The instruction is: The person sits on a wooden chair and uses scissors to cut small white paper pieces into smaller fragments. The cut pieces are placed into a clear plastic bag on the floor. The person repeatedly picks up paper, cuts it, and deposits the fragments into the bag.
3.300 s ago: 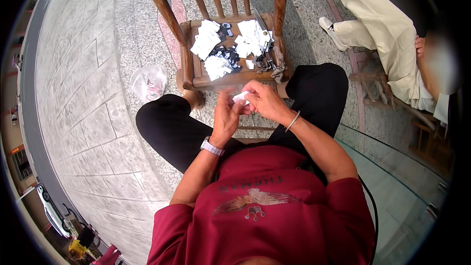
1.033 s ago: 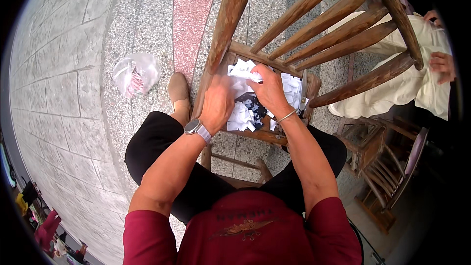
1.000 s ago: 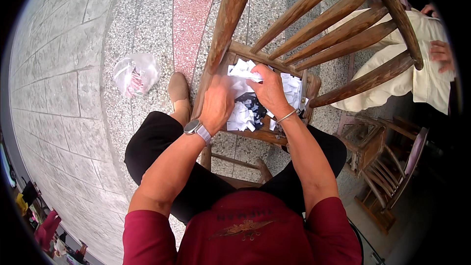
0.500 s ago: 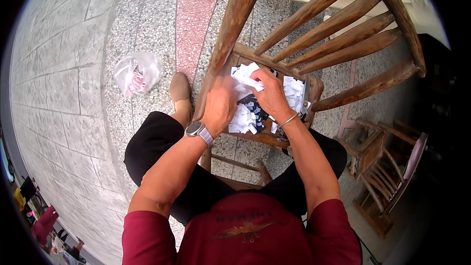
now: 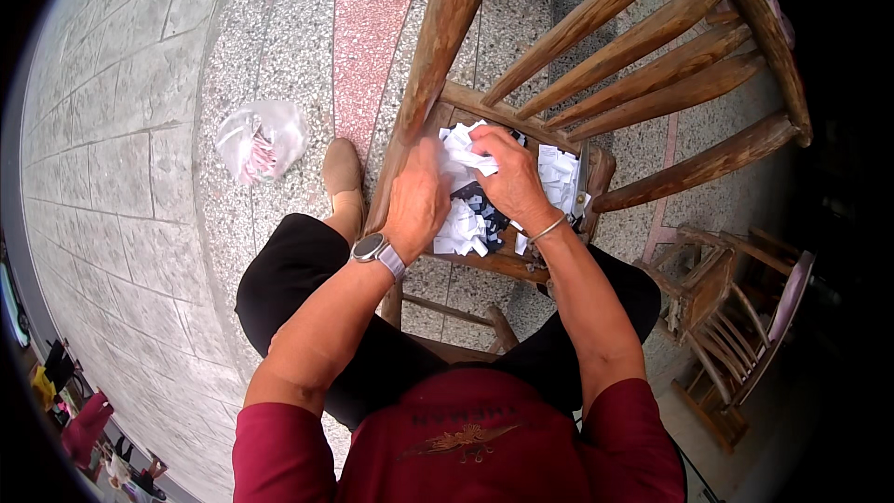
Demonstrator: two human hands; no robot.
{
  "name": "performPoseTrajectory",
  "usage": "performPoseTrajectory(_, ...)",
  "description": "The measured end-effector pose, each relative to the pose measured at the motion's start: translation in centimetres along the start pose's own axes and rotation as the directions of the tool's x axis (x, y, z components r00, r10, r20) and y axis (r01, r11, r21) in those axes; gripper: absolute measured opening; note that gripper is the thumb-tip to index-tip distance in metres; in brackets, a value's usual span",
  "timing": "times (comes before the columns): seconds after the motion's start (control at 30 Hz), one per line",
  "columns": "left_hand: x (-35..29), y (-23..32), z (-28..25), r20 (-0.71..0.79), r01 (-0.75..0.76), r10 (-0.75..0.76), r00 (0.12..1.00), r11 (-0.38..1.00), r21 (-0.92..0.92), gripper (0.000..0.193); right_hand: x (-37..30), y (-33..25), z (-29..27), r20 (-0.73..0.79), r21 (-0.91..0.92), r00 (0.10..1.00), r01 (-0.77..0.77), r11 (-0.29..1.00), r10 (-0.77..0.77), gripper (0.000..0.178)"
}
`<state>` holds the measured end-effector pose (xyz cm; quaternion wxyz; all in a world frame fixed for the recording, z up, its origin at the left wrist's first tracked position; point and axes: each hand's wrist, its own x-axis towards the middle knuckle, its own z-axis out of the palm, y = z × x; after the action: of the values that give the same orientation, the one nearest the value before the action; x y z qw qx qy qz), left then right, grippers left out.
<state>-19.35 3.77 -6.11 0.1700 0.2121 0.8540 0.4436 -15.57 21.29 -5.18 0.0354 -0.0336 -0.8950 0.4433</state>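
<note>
Speckled floor spreads beneath a wooden chair. Left hand and right hand, farther back moments ago, have come forward over its seat, so the handling now happens among the white slips there. The right grip is narrow, pinching some; the left is blurred, its grip impossible to tell. Thin, flat, straight-edged slips lie around small dark bits. Spindles look round and grainy, the clear bag filmy and crumpled.
</note>
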Motion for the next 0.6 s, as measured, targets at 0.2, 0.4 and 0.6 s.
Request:
performPoseTrajectory(0.2, 0.2, 0.6, 0.0, -0.009, -0.016, 0.016, 1.000, 1.000, -0.007, 0.042, -0.9, 0.3, -0.2, 0.011, 0.044, 0.996, 0.092, 0.995, -0.093, 0.026)
performPoseTrajectory(0.4, 0.0, 0.6, 0.1, 0.019, 0.012, -0.013, 1.000, 0.998, 0.069, 0.037, -0.8, -0.9, -1.3, 0.049, 0.103, 0.999, 0.016, 0.995, -0.021, 0.030)
performPoseTrajectory(0.6, 0.0, 0.9, 0.4, 0.041, 0.036, -0.041, 0.998, 0.993, 0.116, 0.031, 0.2, 1.6, -1.0, -0.175, -0.005, 0.970, -0.170, 0.986, 0.166, 0.023)
